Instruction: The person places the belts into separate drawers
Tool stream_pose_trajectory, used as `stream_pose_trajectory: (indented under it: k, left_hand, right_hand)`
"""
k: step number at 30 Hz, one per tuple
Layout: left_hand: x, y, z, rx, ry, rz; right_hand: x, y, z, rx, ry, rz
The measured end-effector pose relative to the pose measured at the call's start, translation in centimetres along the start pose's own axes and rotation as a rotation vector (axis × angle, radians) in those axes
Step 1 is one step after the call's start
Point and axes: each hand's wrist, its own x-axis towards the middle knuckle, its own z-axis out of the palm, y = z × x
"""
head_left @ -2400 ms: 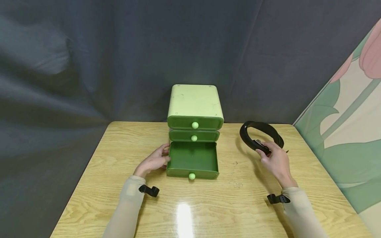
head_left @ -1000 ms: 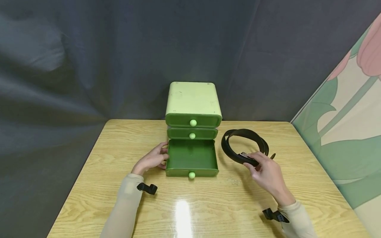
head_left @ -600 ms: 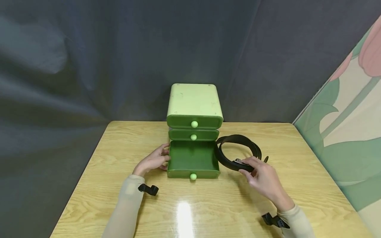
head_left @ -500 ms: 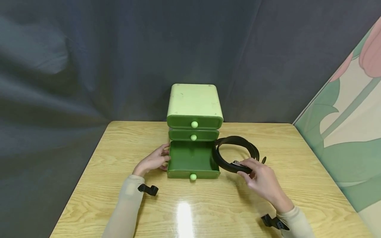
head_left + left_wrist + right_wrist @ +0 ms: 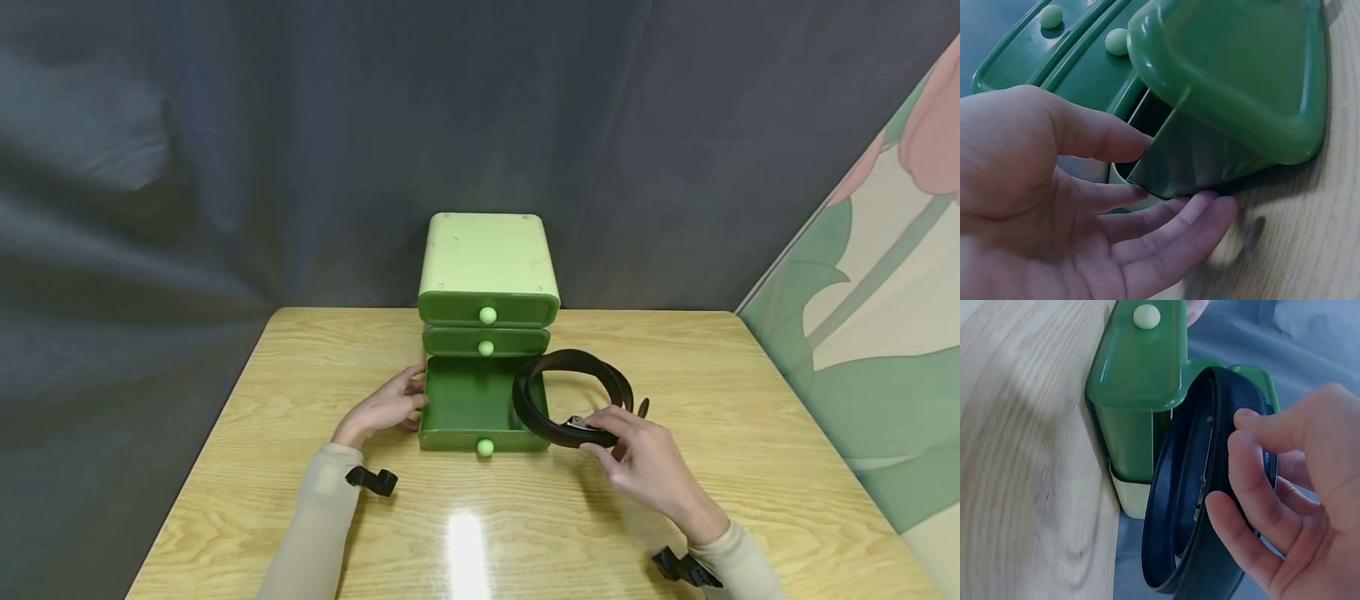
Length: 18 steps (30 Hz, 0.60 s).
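Observation:
A black belt [image 5: 534,410], looped into a ring with a metal buckle [image 5: 577,423], is pinched between the thumb and fingers of my right hand [image 5: 647,460]. Its left part overlaps the right edge of the pulled-out bottom drawer [image 5: 480,392] in the head view. In the right wrist view the belt [image 5: 1225,481] stands beside the drawer's front corner. My left hand [image 5: 384,410] touches the drawer's left side. The left wrist view shows its thumb [image 5: 1100,134] at the side wall and the other fingers stretched out below.
The drawer belongs to a small green cabinet [image 5: 487,254], whose upper two drawers [image 5: 457,310] are pushed in further. It stands on a wooden table [image 5: 337,350] against a dark curtain [image 5: 360,150]. A wall with painted tulips [image 5: 877,333] slopes along the right.
My right hand has carried the belt leftward and nearer, from the table's right side to over the drawer's right edge. My left hand and the cabinet have stayed in place.

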Motion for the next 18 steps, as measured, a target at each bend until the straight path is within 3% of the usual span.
stream_pose_trajectory:
  k: [18]
  left_hand:
    - [-0.2, 0.1, 0.0, 0.003, -0.008, -0.013]
  right_hand:
    - [0.9, -1.6, 0.3, 0.085, -0.039, -0.060]
